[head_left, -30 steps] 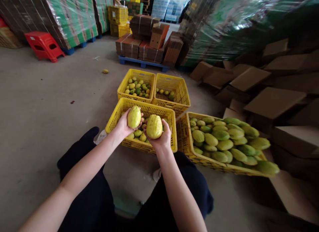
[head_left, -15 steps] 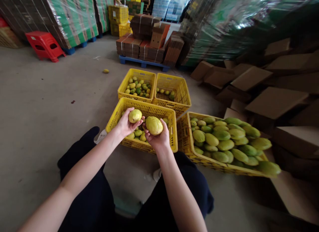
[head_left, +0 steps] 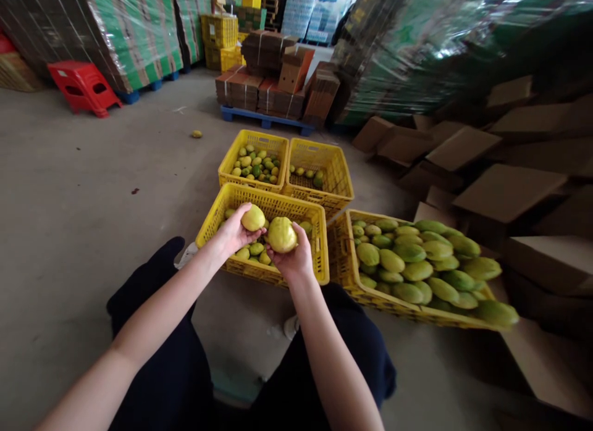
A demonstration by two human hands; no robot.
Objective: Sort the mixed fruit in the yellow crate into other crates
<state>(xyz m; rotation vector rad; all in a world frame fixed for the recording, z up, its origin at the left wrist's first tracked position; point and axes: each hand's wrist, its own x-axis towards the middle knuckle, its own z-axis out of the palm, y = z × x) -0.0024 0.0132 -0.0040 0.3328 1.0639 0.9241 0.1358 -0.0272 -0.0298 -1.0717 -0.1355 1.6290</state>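
Note:
My left hand (head_left: 237, 233) is closed around a smooth, oval, yellow papaya-like fruit (head_left: 253, 218). Beside it, my right hand (head_left: 296, 253) grips a larger, lumpy, yellow papaya-like fruit (head_left: 282, 234) with one end turned up. Both hands are above a yellow plastic crate (head_left: 296, 200), close to each other, with the two fruits slightly apart. More yellow-green fruits (head_left: 256, 249) lie inside this crate, partly hidden by my hands and forearms.
To the right, a yellow crate (head_left: 340, 249) is heaped with larger green-yellow fruits (head_left: 410, 252). Two more crates behind hold smaller fruits (head_left: 257, 161). Cardboard boxes (head_left: 509, 190) crowd the right side. A single fruit (head_left: 197, 134) and a red stool (head_left: 86, 88) are on the floor.
The fruit in my right hand has turned, so its end now faces up, and it has shifted slightly left. My left hand keeps its fruit, nearly in place.

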